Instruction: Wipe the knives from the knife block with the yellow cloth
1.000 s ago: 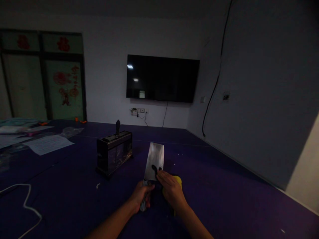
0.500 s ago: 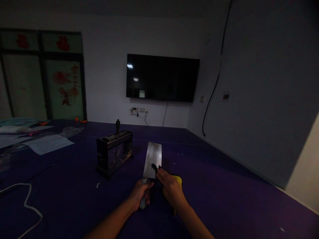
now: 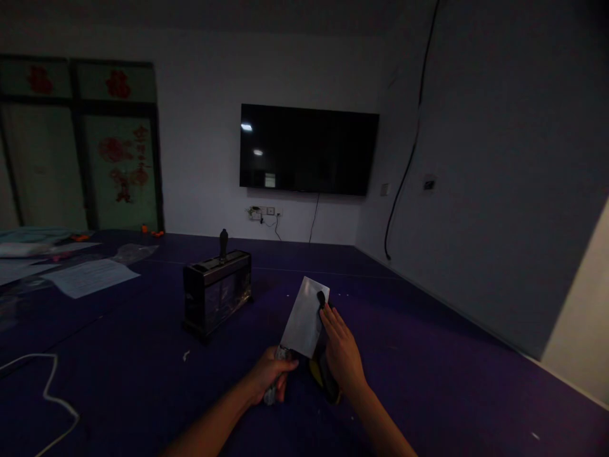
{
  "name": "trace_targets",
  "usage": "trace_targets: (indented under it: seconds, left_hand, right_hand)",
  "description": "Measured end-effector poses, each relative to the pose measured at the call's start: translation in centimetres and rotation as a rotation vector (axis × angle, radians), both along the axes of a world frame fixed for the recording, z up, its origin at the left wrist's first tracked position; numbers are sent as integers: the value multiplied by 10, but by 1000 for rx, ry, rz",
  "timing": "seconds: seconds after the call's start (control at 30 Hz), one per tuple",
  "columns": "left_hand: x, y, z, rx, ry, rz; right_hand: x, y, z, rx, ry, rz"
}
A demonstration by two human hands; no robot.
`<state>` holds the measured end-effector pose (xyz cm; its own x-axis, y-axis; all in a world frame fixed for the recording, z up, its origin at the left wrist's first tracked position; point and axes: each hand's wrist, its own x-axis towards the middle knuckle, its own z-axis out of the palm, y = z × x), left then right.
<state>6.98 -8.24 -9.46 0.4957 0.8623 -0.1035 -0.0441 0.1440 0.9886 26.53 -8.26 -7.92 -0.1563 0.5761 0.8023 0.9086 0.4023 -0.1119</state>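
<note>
A wide-bladed cleaver (image 3: 305, 317) is tilted up in front of me, its flat side toward me and its top leaning right. My left hand (image 3: 273, 376) is wrapped round its grey, mottled handle. My right hand (image 3: 341, 350) lies along the blade's right edge, fingers together. A small black tip (image 3: 321, 298) sticks out past those fingertips, against the blade. Under the right palm shows a yellow-and-black object (image 3: 316, 373); whether it joins the black tip is hidden. A dark knife block (image 3: 219, 292) stands left of the cleaver, with one black handle rising from it.
Purple sheeting (image 3: 419, 387) covers the surface. Papers (image 3: 92, 276) and clear plastic (image 3: 136, 253) lie at the left, and a white cable (image 3: 57, 397) curves nearer. A television (image 3: 309, 149) hangs on the far wall; a black cord (image 3: 410, 162) hangs down the right wall.
The cleaver has tipped to the right and turned its flat side more toward me. My right hand and the black tip have slid up toward the blade's far end.
</note>
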Motion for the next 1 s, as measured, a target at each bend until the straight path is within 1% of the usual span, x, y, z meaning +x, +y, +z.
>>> trace_targets:
  seconds: [0.13, 0.4, 0.67, 0.87, 1.0]
  left_hand:
    - [1, 0, -1, 15, 1, -2]
    - [3, 1, -2, -10, -25, 88]
    - [2, 5, -3, -60, -97, 166]
    - [2, 4, -3, -85, -83, 156]
    - [2, 5, -2, -79, -86, 152]
  right_hand:
    - [-2, 0, -1, -10, -33, -13]
    - [-9, -4, -1, -49, -108, 25]
    - [-16, -7, 1, -100, -171, 133]
    - [-20, -10, 1, -89, -129, 150]
    - [-21, -11, 1, -56, -151, 162]
